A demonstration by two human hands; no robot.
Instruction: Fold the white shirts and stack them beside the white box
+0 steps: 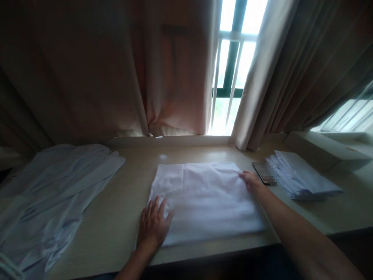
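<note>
A white folded cloth [204, 202] lies flat on the table before me, roughly rectangular, with a crease near its far left part. My left hand [154, 221] rests on its near left edge, fingers spread out and palm down. At the far right corner, my right hand [250, 179] pinches the cloth's edge between thumb and fingers. What kind of cloth it is, garment or sheet, I cannot make out.
Loose white cloths [58, 194] are heaped at the left. On the right sit a phone [262, 173], a stack of folded white cloths [305, 175] and a pale box [326, 149]. Curtains [180, 77] hang behind the light wooden table [110, 229].
</note>
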